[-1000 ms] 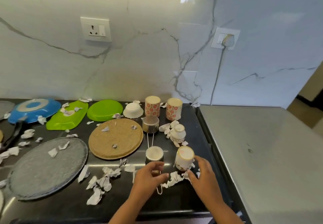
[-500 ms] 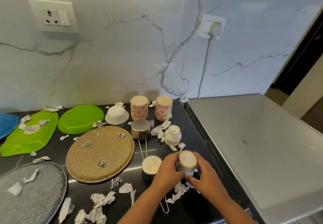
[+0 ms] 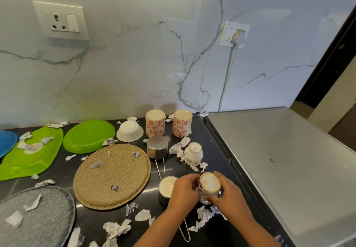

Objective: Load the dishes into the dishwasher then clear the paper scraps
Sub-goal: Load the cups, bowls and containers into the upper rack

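We stand at a dark counter (image 3: pixel 192 233) strewn with dishes and torn paper scraps (image 3: pixel 117 228). Near the front edge, both our hands wrap a small upside-down cup (image 3: pixel 209 184). Its pale unglazed base, with a red stamp, faces up at us. The left hand (image 3: pixel 184 191) curls against the cup's left side, fingers closed around it. The right hand (image 3: pixel 227 194) cups the right side, thumb lying along the rim of the base. The cup sits among crumpled scraps, just beside the dishwasher's (image 3: pixel 289 169) flat grey top on our right. We cannot tell whether it is off the counter yet.

The cup looks ceramic, so we judge it stiff, fairly light, breakable, and slick on its glazed wall. The rough foot ring gives better purchase than the wall, and a grip around the body with both hands seems safest.

Touching our left hand is an upturned steel cup (image 3: pixel 166 188) with a wire handle. Further back stand another small cup (image 3: pixel 193 153) and two flowered tumblers (image 3: pixel 155 123).
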Available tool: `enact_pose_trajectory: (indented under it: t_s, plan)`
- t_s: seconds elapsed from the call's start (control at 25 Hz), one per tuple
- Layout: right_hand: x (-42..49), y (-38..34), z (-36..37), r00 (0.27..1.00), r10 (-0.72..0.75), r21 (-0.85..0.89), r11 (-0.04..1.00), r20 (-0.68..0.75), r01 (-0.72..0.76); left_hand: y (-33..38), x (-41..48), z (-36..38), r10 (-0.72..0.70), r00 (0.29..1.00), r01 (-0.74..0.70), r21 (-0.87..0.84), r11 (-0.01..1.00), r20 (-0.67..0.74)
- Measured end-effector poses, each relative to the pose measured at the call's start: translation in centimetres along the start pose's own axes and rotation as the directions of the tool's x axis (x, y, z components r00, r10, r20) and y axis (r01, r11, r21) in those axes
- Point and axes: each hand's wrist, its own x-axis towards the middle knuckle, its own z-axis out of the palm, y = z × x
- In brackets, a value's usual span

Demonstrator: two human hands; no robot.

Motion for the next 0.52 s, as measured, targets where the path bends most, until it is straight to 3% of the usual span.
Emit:
enact_pose_trajectory:
  t_s: [0.28,0.44,0.52]
  plan:
    - [0.3,-2.0,0.0,1.0,0.017,-0.028,0.999,0.017,-0.016,0.5,-0.4,-0.7,-0.034,0.992,0.037,0.029,0.999,-0.122]
    - [1.0,-2.7,-0.4,0.972,-0.089,-0.05,0.994,0.217,0.102,0.5,-0.5,-0.5,-0.085,0.996,0.089,0.106,0.99,-0.037]
    - [1.3,-2.8,-0.6,0.978,-0.08,-0.077,0.992,0.194,0.096,0.7,-0.3,-0.7,-0.083,0.997,0.082,0.129,0.988,-0.001]
